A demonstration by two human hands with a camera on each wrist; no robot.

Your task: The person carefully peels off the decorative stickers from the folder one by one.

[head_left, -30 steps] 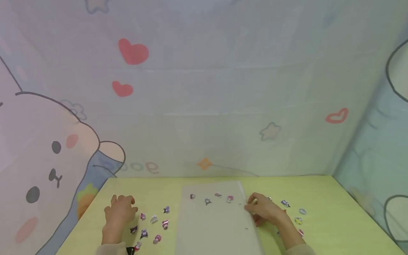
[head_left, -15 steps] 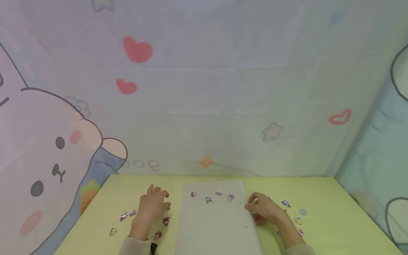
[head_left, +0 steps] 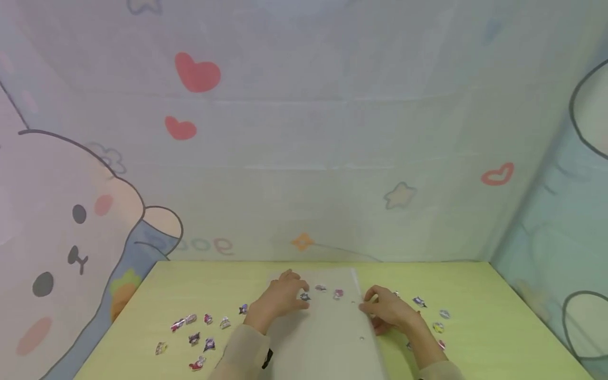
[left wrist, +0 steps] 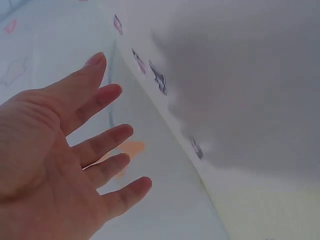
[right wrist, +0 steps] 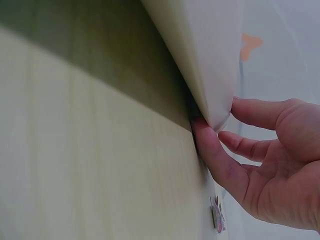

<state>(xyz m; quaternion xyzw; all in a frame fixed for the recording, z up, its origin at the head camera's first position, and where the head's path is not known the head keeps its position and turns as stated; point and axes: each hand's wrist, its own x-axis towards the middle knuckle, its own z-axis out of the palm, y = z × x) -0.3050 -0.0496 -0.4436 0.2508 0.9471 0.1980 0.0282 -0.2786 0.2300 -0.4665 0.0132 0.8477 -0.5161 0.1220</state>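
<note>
My left hand (head_left: 280, 298) hovers over the upper left part of a white sheet (head_left: 332, 338), its fingers spread and nothing between them in the left wrist view. Close to its fingertips, a dark small cartoon sticker (head_left: 305, 296) lies on the sheet. Two more stickers, a pale one (head_left: 321, 288) and a pink one (head_left: 338, 294), are further right along the top. At the sheet's right edge, my right hand (head_left: 391, 311) pinches the border; the right wrist view shows a digit under the raised, curved edge (right wrist: 212, 60) and a fingertip against its upper face.
Several loose stickers (head_left: 209, 344) are scattered on the yellow table (head_left: 142, 311) left of the sheet. More stickers (head_left: 419, 302) lie to the right, beyond my right hand. A printed cloth (head_left: 304, 132) hangs behind the table. Two small round marks (head_left: 362, 338) show near the sheet's right edge.
My left hand has swept right, from above the left stickers to over the sheet, covering its leftmost sticker. My right hand stays at the sheet's edge. The head view has shifted slightly.
</note>
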